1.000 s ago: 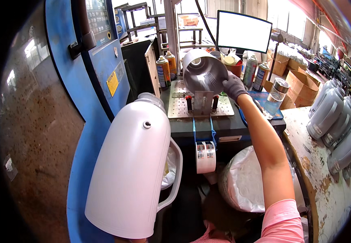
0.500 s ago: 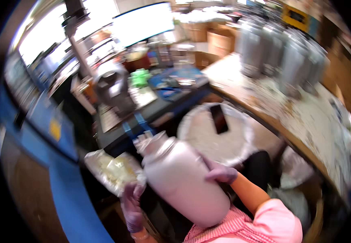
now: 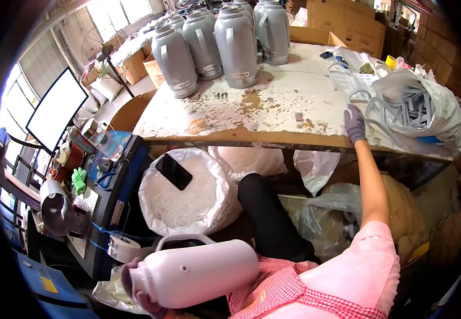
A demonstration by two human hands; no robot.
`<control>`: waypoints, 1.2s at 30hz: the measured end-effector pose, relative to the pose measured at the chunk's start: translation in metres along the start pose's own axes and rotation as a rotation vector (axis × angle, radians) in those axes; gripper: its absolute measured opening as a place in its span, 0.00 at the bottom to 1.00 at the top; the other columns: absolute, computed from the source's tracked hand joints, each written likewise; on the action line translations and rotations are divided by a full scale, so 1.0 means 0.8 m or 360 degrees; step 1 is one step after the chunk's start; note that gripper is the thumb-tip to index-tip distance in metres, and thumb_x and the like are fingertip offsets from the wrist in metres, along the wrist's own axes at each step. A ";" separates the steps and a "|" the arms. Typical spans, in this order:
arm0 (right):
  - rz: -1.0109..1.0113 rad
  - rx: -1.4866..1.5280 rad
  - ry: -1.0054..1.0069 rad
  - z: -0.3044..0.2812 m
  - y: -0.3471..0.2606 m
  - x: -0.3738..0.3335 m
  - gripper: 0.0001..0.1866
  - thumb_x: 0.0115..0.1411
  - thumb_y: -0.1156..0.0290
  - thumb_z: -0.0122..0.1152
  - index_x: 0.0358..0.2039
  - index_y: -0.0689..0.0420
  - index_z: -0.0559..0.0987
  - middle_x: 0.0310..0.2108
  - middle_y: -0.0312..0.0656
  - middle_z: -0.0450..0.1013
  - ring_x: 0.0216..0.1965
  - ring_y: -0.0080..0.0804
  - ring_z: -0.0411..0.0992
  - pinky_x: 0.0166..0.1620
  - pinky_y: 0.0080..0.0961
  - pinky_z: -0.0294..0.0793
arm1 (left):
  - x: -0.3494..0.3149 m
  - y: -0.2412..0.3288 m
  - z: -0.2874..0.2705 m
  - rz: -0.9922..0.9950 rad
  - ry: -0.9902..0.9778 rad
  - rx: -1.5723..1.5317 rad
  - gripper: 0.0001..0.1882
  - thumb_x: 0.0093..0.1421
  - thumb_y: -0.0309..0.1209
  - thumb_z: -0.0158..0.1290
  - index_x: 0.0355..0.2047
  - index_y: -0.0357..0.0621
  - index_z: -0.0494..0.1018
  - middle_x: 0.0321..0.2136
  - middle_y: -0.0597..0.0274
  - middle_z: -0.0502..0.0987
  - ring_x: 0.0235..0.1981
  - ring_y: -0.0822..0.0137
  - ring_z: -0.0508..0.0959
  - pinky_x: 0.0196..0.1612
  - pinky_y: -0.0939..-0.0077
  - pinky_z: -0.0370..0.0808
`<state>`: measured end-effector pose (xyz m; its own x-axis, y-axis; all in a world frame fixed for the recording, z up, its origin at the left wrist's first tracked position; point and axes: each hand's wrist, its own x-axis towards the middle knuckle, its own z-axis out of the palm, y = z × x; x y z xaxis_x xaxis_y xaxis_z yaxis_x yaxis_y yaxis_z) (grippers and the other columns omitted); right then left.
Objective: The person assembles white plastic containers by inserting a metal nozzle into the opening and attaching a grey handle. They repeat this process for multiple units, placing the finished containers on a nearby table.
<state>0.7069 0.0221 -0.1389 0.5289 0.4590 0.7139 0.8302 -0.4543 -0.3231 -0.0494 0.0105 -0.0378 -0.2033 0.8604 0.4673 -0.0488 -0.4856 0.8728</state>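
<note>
A pale lilac thermos flask point(image 3: 204, 274) lies on its side across my lap, its neck end to the left. My left hand point(image 3: 144, 297), in a purple glove, is closed around that neck end. A loop handle point(image 3: 185, 237) shows along the flask's far side. My right hand point(image 3: 354, 125), also gloved, rests on the near edge of the worktable point(image 3: 289, 114), fingers stretched out and holding nothing visible. Just right of it lie curved grey plastic handles point(image 3: 382, 119). Beside these, a clear plastic bag point(image 3: 422, 109) holds many grey strips.
Several grey thermos flasks point(image 3: 236, 50) stand at the table's far left. Below the table, a white-lined tub point(image 3: 182, 218) of clear rings has a black phone point(image 3: 174, 171) on it. A tape roll point(image 3: 123, 249) and a monitor point(image 3: 56, 111) are at left.
The view has turned right. The flask has swung from a steep tilt to lying nearly level. My right hand has left it for the table edge; my left hand has taken its neck end.
</note>
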 end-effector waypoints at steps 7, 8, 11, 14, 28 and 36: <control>0.0219 -0.0864 -0.0892 0.037 0.047 0.073 0.31 0.64 0.68 0.51 0.69 0.46 0.60 0.52 0.50 0.75 0.53 0.45 0.75 0.55 0.41 0.73 | -0.021 0.022 0.001 0.0083 -0.0259 0.0586 0.46 0.57 0.53 0.60 0.66 0.32 0.60 0.62 0.42 0.66 0.63 0.46 0.66 0.67 0.48 0.59; 0.0129 -0.0622 -0.0680 0.034 0.030 0.078 0.30 0.63 0.70 0.51 0.67 0.47 0.62 0.52 0.51 0.75 0.52 0.46 0.75 0.55 0.41 0.73 | -0.017 0.024 0.013 0.0233 -0.0246 0.0630 0.44 0.53 0.52 0.64 0.60 0.31 0.66 0.55 0.46 0.72 0.56 0.51 0.71 0.60 0.54 0.67; -0.0165 0.0148 -0.0235 0.022 -0.022 0.095 0.28 0.62 0.75 0.52 0.64 0.52 0.66 0.49 0.52 0.75 0.50 0.47 0.76 0.54 0.39 0.75 | -0.031 0.037 0.036 0.0347 -0.0312 0.0680 0.43 0.52 0.50 0.66 0.58 0.29 0.67 0.55 0.43 0.72 0.56 0.48 0.72 0.59 0.50 0.67; -0.0454 0.0828 -0.0255 0.003 -0.101 0.086 0.25 0.59 0.79 0.54 0.59 0.57 0.70 0.46 0.52 0.75 0.48 0.45 0.76 0.53 0.34 0.76 | -0.036 0.033 0.051 0.0521 -0.0432 0.0814 0.40 0.54 0.49 0.64 0.58 0.31 0.68 0.52 0.45 0.73 0.56 0.46 0.73 0.59 0.47 0.69; 0.0871 0.4086 -0.1772 -0.093 -0.489 -0.191 0.30 0.74 0.46 0.34 0.25 0.53 0.73 0.09 0.23 0.47 0.06 0.16 0.45 0.11 0.17 0.49 | -0.114 0.043 0.040 0.0773 -0.0448 0.1119 0.38 0.48 0.55 0.65 0.48 0.35 0.71 0.40 0.44 0.74 0.42 0.43 0.77 0.46 0.48 0.76; 0.1987 0.3001 -0.2530 -0.139 -0.543 -0.303 0.16 0.65 0.57 0.57 0.42 0.57 0.74 0.13 0.23 0.50 0.11 0.14 0.48 0.15 0.17 0.49 | -0.138 0.038 0.045 0.0968 -0.0482 0.0983 0.38 0.45 0.52 0.66 0.47 0.39 0.68 0.39 0.45 0.73 0.39 0.47 0.77 0.41 0.52 0.78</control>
<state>0.1984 0.0229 -0.1025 -0.3653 0.8693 -0.3329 -0.7743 -0.4823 -0.4097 0.0065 -0.0934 -0.0580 0.2463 0.5296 0.8117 0.5316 -0.7741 0.3437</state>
